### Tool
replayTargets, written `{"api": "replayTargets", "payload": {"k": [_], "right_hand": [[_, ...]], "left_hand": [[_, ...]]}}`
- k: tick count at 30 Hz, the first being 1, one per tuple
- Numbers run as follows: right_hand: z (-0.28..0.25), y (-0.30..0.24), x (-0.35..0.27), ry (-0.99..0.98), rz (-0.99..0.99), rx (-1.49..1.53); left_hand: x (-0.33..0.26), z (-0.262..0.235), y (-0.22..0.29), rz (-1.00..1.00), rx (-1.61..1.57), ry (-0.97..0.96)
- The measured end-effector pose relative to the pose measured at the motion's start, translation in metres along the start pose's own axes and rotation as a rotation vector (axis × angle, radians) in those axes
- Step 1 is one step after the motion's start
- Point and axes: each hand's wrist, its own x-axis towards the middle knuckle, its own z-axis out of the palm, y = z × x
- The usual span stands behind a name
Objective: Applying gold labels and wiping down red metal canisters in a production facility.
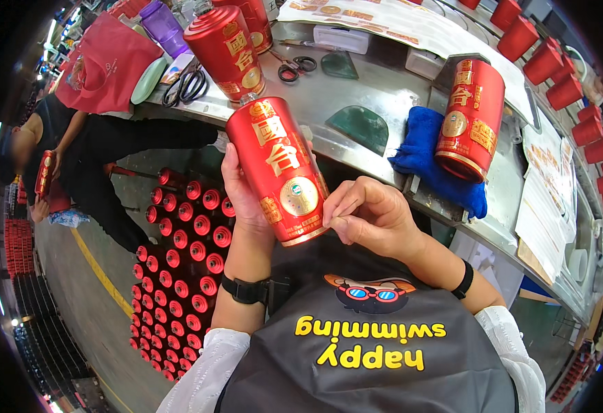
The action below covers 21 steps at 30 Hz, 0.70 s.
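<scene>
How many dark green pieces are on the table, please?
2: nearer piece right of the held red bottle; farther piece right of the scissors. More may be hidden.

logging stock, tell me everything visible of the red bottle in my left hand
The red bottle is cylindrical with a satin sheen, gold characters, a round gold seal with a green spot and a gold base rim; its material is unclear. It tilts, top leaning left, before the workbench. Your left hand cups it from behind; your right hand, fingertips pinched, is at its lower right edge.
</scene>
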Motion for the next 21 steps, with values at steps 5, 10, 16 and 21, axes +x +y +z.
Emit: {"api": "replayTargets", "payload": {"k": [5, 10, 16, 21], "right_hand": [[0.000, -0.001, 0.001, -0.006, -0.001, -0.014], [0.001, 0.000, 0.001, 0.000, -0.007, -0.023], [0.001, -0.003, 0.000, 0.003, -0.008, -0.095], [-0.002, -0.006, 0.005, -0.038, -0.210, -0.439]], "left_hand": [[0.001, -0.004, 0.000, -0.001, 0.009, -0.021], [0.002, -0.007, 0.001, 0.005, 0.024, -0.032], [0.002, -0.007, 0.001, 0.010, 0.018, -0.031], [0.004, -0.011, 0.001, -0.004, 0.035, -0.075]]}}
